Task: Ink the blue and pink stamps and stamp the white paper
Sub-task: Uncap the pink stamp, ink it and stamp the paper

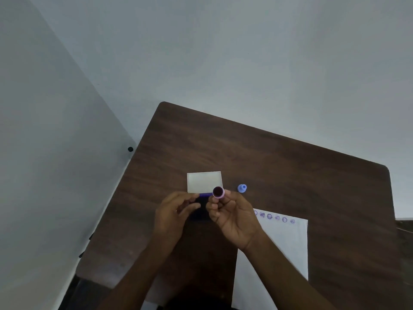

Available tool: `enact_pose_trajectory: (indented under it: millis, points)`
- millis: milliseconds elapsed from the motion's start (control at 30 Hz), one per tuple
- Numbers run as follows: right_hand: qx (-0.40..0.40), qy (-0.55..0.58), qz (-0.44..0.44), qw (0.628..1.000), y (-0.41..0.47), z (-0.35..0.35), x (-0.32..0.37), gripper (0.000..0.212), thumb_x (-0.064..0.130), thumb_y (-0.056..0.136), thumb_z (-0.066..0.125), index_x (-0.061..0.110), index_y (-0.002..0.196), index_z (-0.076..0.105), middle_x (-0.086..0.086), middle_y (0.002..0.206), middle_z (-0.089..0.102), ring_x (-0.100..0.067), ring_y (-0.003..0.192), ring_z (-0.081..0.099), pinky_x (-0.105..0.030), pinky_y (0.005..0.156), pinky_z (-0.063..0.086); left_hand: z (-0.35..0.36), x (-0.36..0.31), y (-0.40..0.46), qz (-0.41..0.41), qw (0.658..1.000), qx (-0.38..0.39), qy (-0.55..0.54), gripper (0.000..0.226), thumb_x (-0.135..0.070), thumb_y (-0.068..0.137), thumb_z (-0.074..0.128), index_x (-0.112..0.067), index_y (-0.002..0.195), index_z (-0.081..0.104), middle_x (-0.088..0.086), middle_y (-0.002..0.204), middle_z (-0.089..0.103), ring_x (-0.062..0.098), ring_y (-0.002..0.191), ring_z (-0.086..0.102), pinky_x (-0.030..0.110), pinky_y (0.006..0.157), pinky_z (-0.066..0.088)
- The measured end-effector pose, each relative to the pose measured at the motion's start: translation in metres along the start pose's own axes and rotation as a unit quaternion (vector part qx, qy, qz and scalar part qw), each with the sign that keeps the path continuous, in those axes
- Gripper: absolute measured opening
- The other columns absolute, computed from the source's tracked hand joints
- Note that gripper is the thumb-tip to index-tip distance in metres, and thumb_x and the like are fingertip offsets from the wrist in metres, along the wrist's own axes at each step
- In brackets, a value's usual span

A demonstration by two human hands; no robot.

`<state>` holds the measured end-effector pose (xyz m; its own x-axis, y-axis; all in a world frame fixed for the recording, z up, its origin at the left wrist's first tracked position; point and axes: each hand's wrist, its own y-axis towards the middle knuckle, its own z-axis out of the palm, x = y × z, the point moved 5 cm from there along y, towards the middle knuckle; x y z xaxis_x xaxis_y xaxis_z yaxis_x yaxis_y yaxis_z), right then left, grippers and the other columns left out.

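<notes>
A pink stamp (218,193) is held up in the right hand (234,220), pinched between thumb and curled fingers (214,206), with its dark inked face turned toward the camera. It is raised above the table (290,166), just over the far end of the ink pad (202,209). The pad, dark with a blue-violet edge, is steadied by the left hand (174,213); the fingers are half curled around its left side and top, though how firmly it is gripped cannot be told. The pad's white lid (204,181) is laid open on the table just behind the pad.

A blue stamp (242,188) is stood upright on the table, just right of the lid and apart from both hands.

The white paper (279,253) is laid at the near right of the table, partly covered by the right forearm. A row of small purple imprints (273,217) is seen along its far edge; their designs are too small to be told.
</notes>
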<state>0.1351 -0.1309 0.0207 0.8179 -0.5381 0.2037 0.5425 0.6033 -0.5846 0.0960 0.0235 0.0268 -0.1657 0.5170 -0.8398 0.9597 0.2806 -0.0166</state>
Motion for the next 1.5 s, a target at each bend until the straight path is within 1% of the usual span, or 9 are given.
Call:
enact_pose_trajectory:
  millis: [233,567,733,867,1033,1133,1267,1400,1500]
  points:
    - [0.007,0.048,-0.012,0.999,-0.002,0.000,0.003,0.036,0.018,0.083,0.067,-0.001,0.112,0.059,-0.021,0.111,0.053,-0.017,0.074,0.056,-0.026,0.066,0.050,0.006,-0.062,0.017,0.008,0.998,0.040,-0.054,0.044,-0.025,0.075,0.077,-0.021,0.117,0.066,-0.015,0.109,0.064,0.000,0.099,0.062,0.013,0.086,0.049]
    - [0.056,0.051,-0.036,0.996,-0.001,0.003,0.002,0.032,0.016,0.083,0.064,-0.001,0.110,0.066,-0.024,0.118,0.062,-0.031,0.109,0.060,-0.038,0.102,0.040,0.012,-0.076,0.023,-0.011,0.997,0.066,-0.030,0.043,-0.021,0.073,0.082,-0.007,0.112,0.070,0.006,0.117,0.067,0.012,0.106,0.060,0.015,0.094,0.043]
    - [0.057,0.055,-0.032,0.996,-0.002,0.004,0.003,0.034,0.013,0.079,0.067,-0.001,0.110,0.067,-0.022,0.114,0.064,-0.031,0.103,0.063,-0.038,0.096,0.047,0.008,-0.084,0.023,0.019,0.997,0.080,-0.016,0.045,-0.021,0.071,0.083,-0.009,0.112,0.069,0.007,0.115,0.068,0.009,0.104,0.058,0.004,0.094,0.038]
    - [0.064,0.049,-0.030,0.996,-0.001,0.003,0.006,0.036,0.015,0.080,0.067,0.001,0.114,0.066,-0.021,0.117,0.064,-0.027,0.105,0.058,-0.035,0.097,0.046,0.010,-0.085,0.024,0.013,0.996,0.087,-0.004,0.046,-0.022,0.072,0.083,-0.007,0.113,0.069,0.008,0.117,0.067,0.017,0.108,0.060,0.022,0.099,0.044]
    - [0.043,0.029,-0.018,0.998,0.003,-0.014,0.012,0.036,0.011,0.083,0.065,-0.001,0.116,0.061,-0.023,0.118,0.061,-0.023,0.098,0.053,-0.034,0.094,0.045,0.017,-0.069,0.023,0.013,0.997,0.075,-0.013,0.047,-0.024,0.072,0.083,-0.014,0.115,0.066,-0.009,0.113,0.059,-0.004,0.101,0.052,-0.003,0.089,0.034]
    - [-0.070,-0.102,-0.053,0.991,0.008,-0.033,0.021,0.032,0.009,0.078,0.070,-0.004,0.107,0.065,-0.023,0.106,0.067,-0.022,0.083,0.064,-0.032,0.078,0.057,0.022,-0.040,0.021,-0.002,0.995,0.090,0.038,0.059,-0.034,0.071,0.083,-0.021,0.125,0.061,-0.008,0.125,0.059,0.002,0.113,0.052,0.016,0.099,0.040]
    - [-0.265,-0.524,-0.096,0.804,0.009,-0.051,0.035,0.011,0.029,0.077,0.076,0.021,0.082,0.070,0.000,0.079,0.072,-0.012,0.072,0.066,-0.019,0.059,0.053,0.033,0.004,0.015,-0.011,0.970,0.142,0.196,0.072,-0.052,0.073,0.075,-0.025,0.135,0.051,-0.001,0.137,0.054,0.015,0.127,0.046,0.035,0.109,0.028]
    - [-0.256,-0.709,-0.141,0.642,0.023,-0.046,0.031,0.019,0.033,0.086,0.065,0.015,0.089,0.069,-0.003,0.083,0.070,-0.012,0.077,0.062,-0.025,0.073,0.051,0.044,0.024,0.010,0.008,0.951,0.164,0.264,0.085,-0.058,0.066,0.074,-0.022,0.138,0.048,-0.001,0.142,0.050,0.019,0.131,0.042,0.036,0.110,0.021]
    - [-0.228,-0.774,-0.140,0.574,0.033,-0.042,0.022,0.019,0.029,0.089,0.060,0.011,0.090,0.068,-0.006,0.087,0.068,-0.014,0.080,0.060,-0.025,0.075,0.048,0.051,0.028,0.010,0.020,0.943,0.153,0.296,0.087,-0.060,0.060,0.075,-0.020,0.134,0.053,0.001,0.136,0.056,0.023,0.126,0.048,0.041,0.107,0.028]
